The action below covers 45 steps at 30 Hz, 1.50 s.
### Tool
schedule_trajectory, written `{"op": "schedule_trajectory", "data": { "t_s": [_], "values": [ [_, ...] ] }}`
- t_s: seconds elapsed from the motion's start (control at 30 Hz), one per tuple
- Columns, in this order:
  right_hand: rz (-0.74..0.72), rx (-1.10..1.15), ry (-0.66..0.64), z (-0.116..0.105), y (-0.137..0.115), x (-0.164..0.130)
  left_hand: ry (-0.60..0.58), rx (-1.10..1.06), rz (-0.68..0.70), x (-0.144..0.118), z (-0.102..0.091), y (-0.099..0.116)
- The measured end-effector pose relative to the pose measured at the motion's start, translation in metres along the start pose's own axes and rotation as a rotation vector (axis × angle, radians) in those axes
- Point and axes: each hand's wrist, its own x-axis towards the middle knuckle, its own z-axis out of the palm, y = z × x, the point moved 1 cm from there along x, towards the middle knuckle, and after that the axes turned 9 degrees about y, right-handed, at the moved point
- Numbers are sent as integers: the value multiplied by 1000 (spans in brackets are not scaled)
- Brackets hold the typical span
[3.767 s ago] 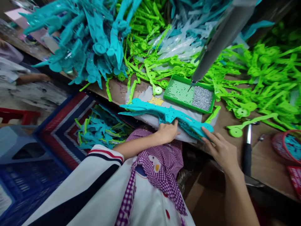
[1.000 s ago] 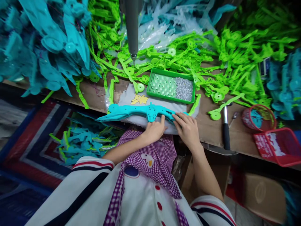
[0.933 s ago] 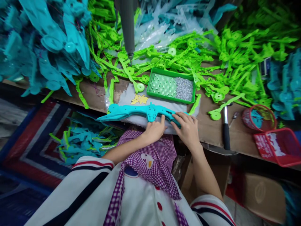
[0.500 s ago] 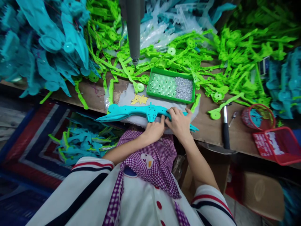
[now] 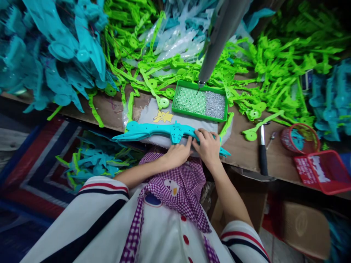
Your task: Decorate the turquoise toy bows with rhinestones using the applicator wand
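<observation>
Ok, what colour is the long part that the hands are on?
The long part is turquoise blue; the head view shows it best.

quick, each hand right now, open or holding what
Left hand: curled against the long, bow-shaped turquoise plastic part; firm grip cannot be told.
Right hand: closed over that part, right of its centre.

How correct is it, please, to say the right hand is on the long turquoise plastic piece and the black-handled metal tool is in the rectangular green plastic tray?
The tool is not in the tray; the head view shows it on the brown tabletop. The right hand is on the turquoise piece.
</observation>
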Motion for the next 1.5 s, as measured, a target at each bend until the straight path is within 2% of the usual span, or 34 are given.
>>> {"op": "schedule_trajectory", "data": {
  "t_s": [0.1, 0.2, 0.27, 0.33, 0.4, 0.47, 0.53, 0.67, 0.9, 1.1, 1.23, 1.4, 1.43, 1.5],
  "values": [
    [-4, -3, -13, 2, 1, 0, 0, -25, 108, -17, -3, -8],
    [-21, 17, -37, 0, 3, 1, 103, -62, 293, -31, -22, -26],
    [-42, 28, -48, -2, 4, 0, 231, -19, 286, -28, -39, -45],
    [-57, 22, -51, -4, 6, -1, 306, 53, 182, -17, -54, -66],
    [-69, 6, -47, -5, 6, -5, 252, 88, 123, -2, -63, -85],
    [-86, -14, -40, -4, 6, -11, 147, 77, 152, 8, -64, -101],
    [-108, -40, -21, 0, 6, -18, 89, 51, 211, 14, -62, -114],
    [-153, -93, 31, 7, 9, -28, 109, -13, 247, 18, -58, -133],
    [-125, -89, 38, 11, 25, -19, 190, -90, 293, 53, -62, -136],
    [-75, -46, 2, 5, 20, -12, 151, -186, 324, 62, -60, -139],
    [-74, 101, -15, -23, 34, -11, 172, -202, 301, 60, -58, -143],
    [251, 133, 216, -72, 75, -33, 181, -210, 305, 61, -56, -144],
    [276, 129, 226, -75, 77, -38, 182, -214, 303, 61, -56, -144],
    [223, 125, 175, -73, 75, -46, 183, -220, 298, 61, -56, -143]
  ]
}}
